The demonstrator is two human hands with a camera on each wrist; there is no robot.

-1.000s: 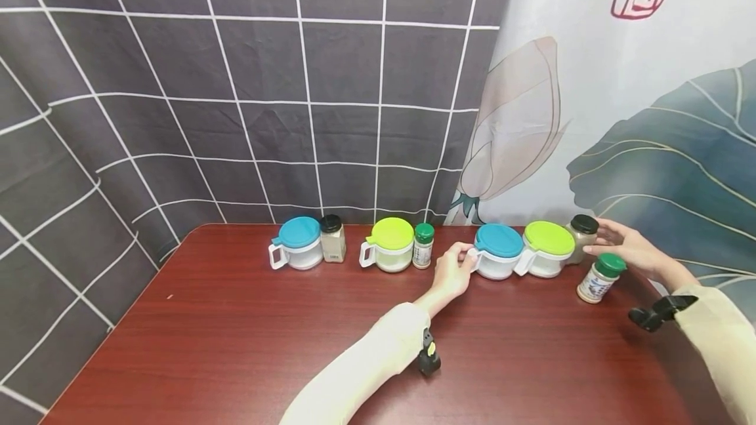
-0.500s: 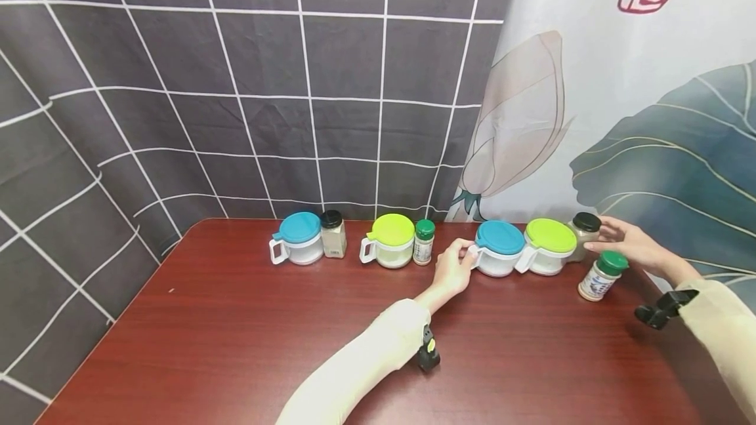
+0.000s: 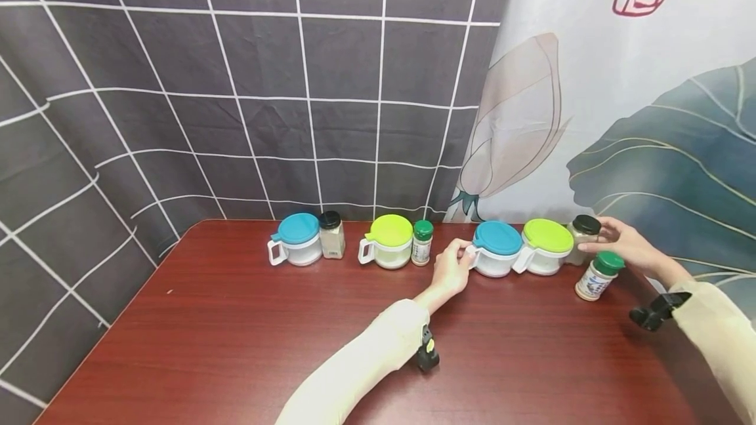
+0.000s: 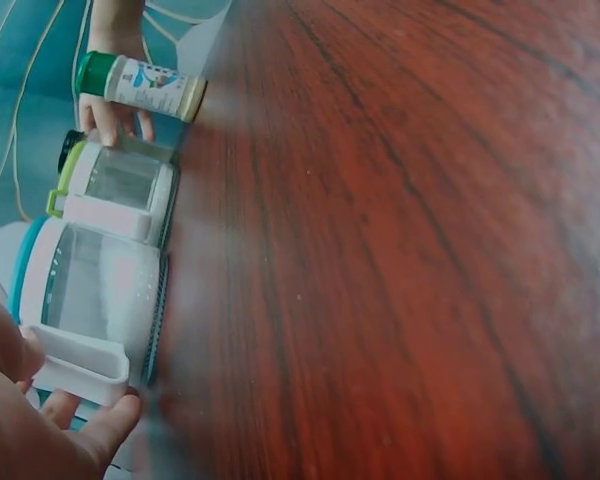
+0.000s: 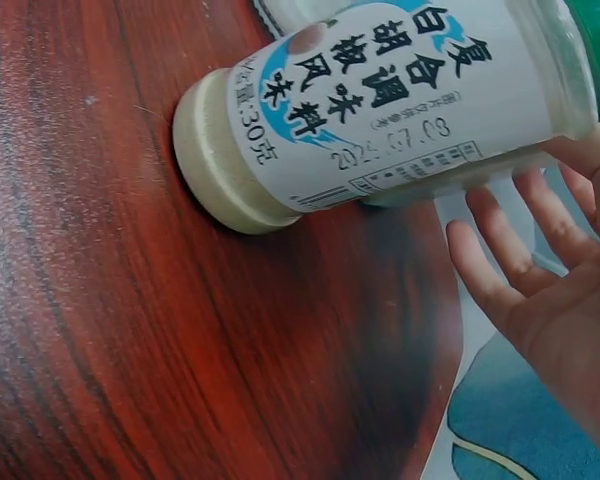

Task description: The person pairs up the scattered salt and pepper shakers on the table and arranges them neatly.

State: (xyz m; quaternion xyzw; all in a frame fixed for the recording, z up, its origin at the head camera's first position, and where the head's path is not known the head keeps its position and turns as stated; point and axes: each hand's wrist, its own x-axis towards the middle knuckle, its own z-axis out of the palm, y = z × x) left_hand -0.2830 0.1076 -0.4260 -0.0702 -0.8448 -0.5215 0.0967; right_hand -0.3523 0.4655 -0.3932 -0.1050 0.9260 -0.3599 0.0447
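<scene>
My left hand (image 3: pixel 451 274) pinches the white handle of a blue-lidded seasoning jar (image 3: pixel 497 256); the left wrist view shows thumb and fingers on either side of that handle (image 4: pixel 80 362). Close against this jar stands a lime-lidded seasoning jar (image 3: pixel 546 254). Beyond it is a clear, black-capped shaker (image 3: pixel 581 238), partly hidden. My right hand (image 3: pixel 632 248) reaches to the shaker's right side, thumb toward the front and fingers extended. In front of that hand stands a green-capped pepper shaker (image 3: pixel 599 276), its label facing the right wrist camera.
Along the back edge of the reddish-brown table (image 3: pixel 266 346) stand another blue-lidded jar (image 3: pixel 298 241), a black-capped shaker (image 3: pixel 332 235), another lime-lidded jar (image 3: pixel 390 242) and a green-capped shaker (image 3: pixel 422 242). A grey checked cloth (image 3: pixel 254 71) and a floral cloth (image 3: pixel 590 84) hang behind.
The head view shifts slightly. Both hands and all the jars and shakers keep their places.
</scene>
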